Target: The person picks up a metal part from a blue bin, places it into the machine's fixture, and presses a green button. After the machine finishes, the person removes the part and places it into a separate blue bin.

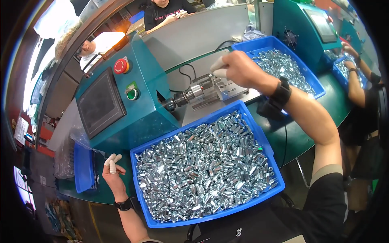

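My right hand (239, 71) is raised over the metal fixture (231, 90) beside the machine's spindle chuck (190, 94). Its fingers, in pale finger cots, are bent and pressed together; whatever they hold, if anything, is hidden. Beside the left wall of a big blue tray (268, 148) is my left hand (114, 174), also in finger cots. Its fingers are loosely bent and partly apart, with no part visible in them. Heaped in the tray are many shiny hexagonal metal sleeves (202, 170). Both wrists wear black bands.
A teal machine housing (142, 77) carries a dark screen (101, 103), a red stop button (121, 66) and a green button (132, 93). Another blue tray (318, 91) of metal pieces stands at back right. A blue bin (83, 168) is at left. Other people sit across and at right.
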Demonstrator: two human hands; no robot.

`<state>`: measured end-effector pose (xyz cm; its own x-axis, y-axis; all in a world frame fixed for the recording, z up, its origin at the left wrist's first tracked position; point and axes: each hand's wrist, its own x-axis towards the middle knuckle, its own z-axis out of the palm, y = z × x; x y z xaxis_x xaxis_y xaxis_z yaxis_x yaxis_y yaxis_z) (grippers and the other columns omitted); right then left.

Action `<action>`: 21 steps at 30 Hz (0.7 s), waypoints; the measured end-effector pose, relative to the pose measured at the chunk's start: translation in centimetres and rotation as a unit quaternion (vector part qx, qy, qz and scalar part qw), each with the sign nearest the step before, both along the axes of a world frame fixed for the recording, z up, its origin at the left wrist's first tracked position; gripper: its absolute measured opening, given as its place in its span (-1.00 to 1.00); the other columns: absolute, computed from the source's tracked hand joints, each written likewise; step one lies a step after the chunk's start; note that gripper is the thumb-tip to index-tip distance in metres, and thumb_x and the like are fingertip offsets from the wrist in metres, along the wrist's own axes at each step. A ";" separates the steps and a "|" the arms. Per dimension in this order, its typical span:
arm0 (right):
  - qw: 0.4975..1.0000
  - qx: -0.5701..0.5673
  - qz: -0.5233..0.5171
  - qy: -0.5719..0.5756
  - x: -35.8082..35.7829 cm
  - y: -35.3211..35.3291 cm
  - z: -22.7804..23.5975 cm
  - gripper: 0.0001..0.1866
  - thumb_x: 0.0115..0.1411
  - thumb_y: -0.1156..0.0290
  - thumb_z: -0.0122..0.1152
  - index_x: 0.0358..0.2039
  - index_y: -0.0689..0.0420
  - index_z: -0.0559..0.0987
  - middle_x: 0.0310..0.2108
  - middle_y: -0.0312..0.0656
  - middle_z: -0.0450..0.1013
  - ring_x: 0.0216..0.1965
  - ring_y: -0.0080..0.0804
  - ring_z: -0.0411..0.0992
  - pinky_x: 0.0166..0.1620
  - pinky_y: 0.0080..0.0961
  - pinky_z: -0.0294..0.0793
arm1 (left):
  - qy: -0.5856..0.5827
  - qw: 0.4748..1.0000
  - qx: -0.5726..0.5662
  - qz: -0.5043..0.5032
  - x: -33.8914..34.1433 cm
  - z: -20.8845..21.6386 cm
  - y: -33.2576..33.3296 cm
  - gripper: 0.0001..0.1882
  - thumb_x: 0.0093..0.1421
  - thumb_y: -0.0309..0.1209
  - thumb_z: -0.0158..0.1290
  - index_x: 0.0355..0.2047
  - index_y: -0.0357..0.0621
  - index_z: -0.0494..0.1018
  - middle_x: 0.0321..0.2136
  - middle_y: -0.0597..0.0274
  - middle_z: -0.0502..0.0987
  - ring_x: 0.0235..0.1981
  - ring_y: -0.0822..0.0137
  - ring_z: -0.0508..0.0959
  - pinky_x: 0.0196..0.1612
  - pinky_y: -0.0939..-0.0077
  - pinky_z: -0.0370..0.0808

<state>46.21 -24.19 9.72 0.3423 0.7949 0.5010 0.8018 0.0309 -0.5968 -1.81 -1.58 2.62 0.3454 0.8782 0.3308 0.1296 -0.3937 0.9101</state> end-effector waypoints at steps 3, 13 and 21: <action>0.999 -0.026 -0.025 0.025 -0.8 -1.0 -1.0 -0.76 0.13 0.42 0.31 -0.24 0.29 0.68 -0.38 0.04 0.63 -0.39 -0.24 0.60 -0.26 -0.41 0.54 | -0.026 0.998 -0.052 0.001 -0.5 -1.4 0.7 -0.65 0.43 -0.24 -0.03 0.02 -0.27 0.50 -0.17 0.05 0.63 -0.60 0.58 0.39 -0.54 0.71 0.26; 0.995 -0.062 0.001 -0.080 -0.9 -1.7 -0.6 -0.80 0.07 0.56 0.23 -0.27 0.23 0.70 -0.44 0.03 0.54 -0.39 -0.01 0.53 -0.26 -0.28 0.50 | -0.075 0.989 -0.125 -0.013 -0.6 -2.2 1.0 -0.66 0.41 -0.24 -0.01 -0.05 -0.28 0.52 -0.27 0.11 0.64 -0.59 0.56 0.39 -0.52 0.68 0.26; 0.974 0.006 0.084 -0.211 0.5 -1.7 -1.1 -0.81 0.10 0.62 0.21 -0.26 0.21 0.68 -0.42 -0.05 0.42 -0.38 0.00 0.45 -0.32 -0.23 0.42 | -0.067 0.989 -0.127 -0.022 -0.5 -2.3 0.9 -0.64 0.41 -0.23 -0.01 -0.04 -0.29 0.51 -0.27 0.10 0.64 -0.58 0.54 0.39 -0.52 0.68 0.26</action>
